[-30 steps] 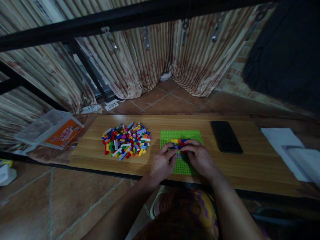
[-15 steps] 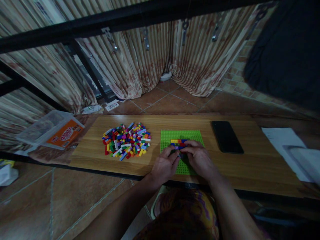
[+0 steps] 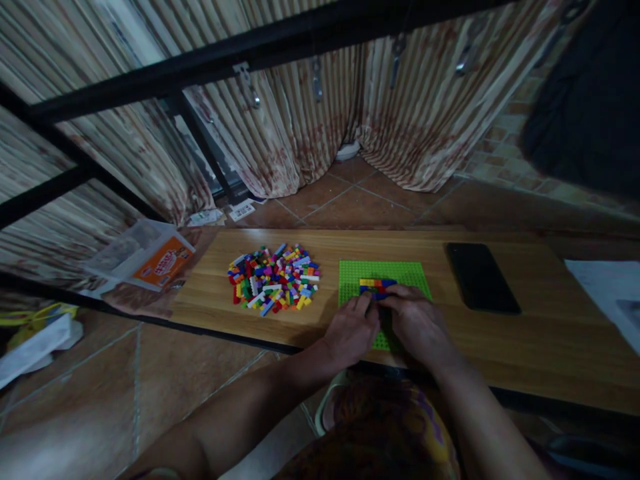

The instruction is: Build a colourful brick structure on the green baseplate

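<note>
A green studded baseplate (image 3: 417, 272) lies on the wooden table. On it sits a small block of building bricks (image 3: 376, 283), in yellow, orange, red and blue. My left hand (image 3: 354, 327) has its fingers bent and pinched at the block's near edge. From the other side my right hand (image 3: 417, 319) closes its thumb and index finger on the same bricks. The fingertips of both hands nearly meet there and hide the exact piece between them. To the left is a pile of loose bricks (image 3: 274, 279) of many colours.
A black phone (image 3: 481, 277) lies right of the baseplate on the table (image 3: 300, 238), with white paper (image 3: 607, 297) at the far right. Beyond the table's left end stands a clear plastic box (image 3: 133, 250) with an orange label. Striped curtains (image 3: 295, 140) hang behind.
The view has swung left, so everything sits farther right in the picture. My hands stay at the brick block; the left fingers have drawn closer together, covering the near bricks more.
</note>
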`<state>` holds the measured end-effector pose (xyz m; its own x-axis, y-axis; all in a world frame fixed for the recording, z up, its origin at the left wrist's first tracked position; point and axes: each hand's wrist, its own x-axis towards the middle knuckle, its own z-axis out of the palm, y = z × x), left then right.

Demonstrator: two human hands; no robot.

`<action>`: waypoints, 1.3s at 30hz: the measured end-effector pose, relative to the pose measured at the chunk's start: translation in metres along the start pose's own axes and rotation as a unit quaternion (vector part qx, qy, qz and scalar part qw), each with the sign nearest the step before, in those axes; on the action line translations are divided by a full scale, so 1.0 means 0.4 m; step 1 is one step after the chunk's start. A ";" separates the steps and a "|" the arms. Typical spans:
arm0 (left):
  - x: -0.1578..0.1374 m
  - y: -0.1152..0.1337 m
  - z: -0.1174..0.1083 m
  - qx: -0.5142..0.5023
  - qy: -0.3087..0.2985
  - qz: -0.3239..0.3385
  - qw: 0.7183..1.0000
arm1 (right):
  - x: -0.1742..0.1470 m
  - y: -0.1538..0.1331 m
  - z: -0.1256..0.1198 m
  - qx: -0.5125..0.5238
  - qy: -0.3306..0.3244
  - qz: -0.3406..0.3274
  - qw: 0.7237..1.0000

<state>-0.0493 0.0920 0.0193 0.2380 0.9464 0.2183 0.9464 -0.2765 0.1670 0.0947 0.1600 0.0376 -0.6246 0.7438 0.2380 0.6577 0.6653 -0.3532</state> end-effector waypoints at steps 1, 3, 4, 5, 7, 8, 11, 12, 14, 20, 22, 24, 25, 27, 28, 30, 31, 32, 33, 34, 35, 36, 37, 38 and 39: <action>0.000 0.001 0.000 0.006 -0.005 0.002 1.000 | 0.000 0.001 0.002 -0.004 0.000 -0.002 1.000; 0.000 0.003 0.000 0.015 -0.008 -0.004 1.000 | -0.003 0.005 0.010 -0.001 0.015 -0.006 1.000; -0.001 0.004 0.001 0.018 -0.005 -0.011 1.000 | -0.004 0.007 0.015 0.003 0.029 -0.005 1.000; -0.002 0.005 0.001 0.020 0.001 -0.018 1.000 | -0.006 0.010 0.021 0.009 0.043 -0.004 0.999; -0.004 0.006 0.001 0.014 0.014 -0.025 1.000 | -0.010 0.016 0.032 0.020 0.063 0.000 0.998; -0.006 0.006 0.000 0.007 0.019 -0.027 0.999 | -0.012 0.019 0.037 0.027 0.070 0.003 0.997; -0.014 0.006 -0.002 -0.025 0.027 -0.037 0.999 | -0.015 0.030 0.044 0.055 0.096 0.027 0.993; -0.018 0.007 -0.003 -0.036 0.030 -0.045 0.998 | -0.015 0.035 0.044 0.065 0.104 0.035 0.992; -0.029 0.009 -0.007 -0.057 0.036 -0.061 0.996 | -0.016 0.048 0.043 0.083 0.110 0.051 0.989; -0.097 -0.007 -0.034 -0.116 0.093 -0.112 0.982 | -0.018 0.085 0.045 0.079 0.089 0.079 0.990; -0.132 -0.032 -0.049 -0.123 0.121 -0.143 0.975 | -0.019 0.090 0.049 0.073 0.083 0.082 0.990; -0.172 -0.071 -0.066 -0.120 0.153 -0.179 0.964 | -0.019 0.093 0.053 0.069 0.080 0.083 0.991; -0.193 -0.095 -0.075 -0.113 0.176 -0.203 0.957 | -0.019 0.094 0.056 0.067 0.079 0.084 0.991; -0.236 -0.153 -0.096 -0.102 0.218 -0.250 0.938 | -0.019 0.096 0.059 0.063 0.077 0.086 0.991; -0.257 -0.185 -0.107 -0.094 0.242 -0.284 0.923 | -0.019 0.097 0.061 0.062 0.078 0.088 0.991; -0.294 -0.248 -0.128 -0.067 0.256 -0.359 0.895 | -0.019 0.099 0.062 0.063 0.078 0.093 0.991; -0.310 -0.278 -0.138 -0.053 0.255 -0.396 0.881 | -0.019 0.100 0.062 0.064 0.077 0.094 0.991; -0.324 -0.305 -0.146 -0.038 0.248 -0.434 0.865 | -0.019 0.101 0.063 0.064 0.076 0.095 0.990; -0.335 -0.330 -0.153 -0.030 0.249 -0.449 0.858 | -0.020 0.101 0.063 0.065 0.075 0.095 0.990; -0.343 -0.352 -0.158 -0.024 0.248 -0.459 0.853 | -0.020 0.102 0.065 0.066 0.074 0.095 0.991; -0.347 -0.371 -0.162 -0.020 0.247 -0.465 0.850 | -0.020 0.103 0.066 0.066 0.075 0.095 0.990; -0.349 -0.387 -0.164 -0.017 0.246 -0.466 0.850 | -0.020 0.105 0.068 0.067 0.075 0.098 0.990; -0.348 -0.401 -0.165 -0.014 0.243 -0.467 0.850 | -0.020 0.106 0.071 0.067 0.075 0.101 0.990; -0.344 -0.412 -0.166 -0.011 0.239 -0.467 0.851 | -0.020 0.108 0.073 0.068 0.075 0.104 0.989; -0.340 -0.422 -0.165 -0.008 0.234 -0.467 0.853 | -0.020 0.110 0.075 0.068 0.074 0.108 0.989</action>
<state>-0.2557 -0.0010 0.0249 -0.7349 0.5863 0.3409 0.6710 0.5557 0.4908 0.1160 0.1815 -0.0070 -0.4004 0.8755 0.2707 0.6997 0.4828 -0.5266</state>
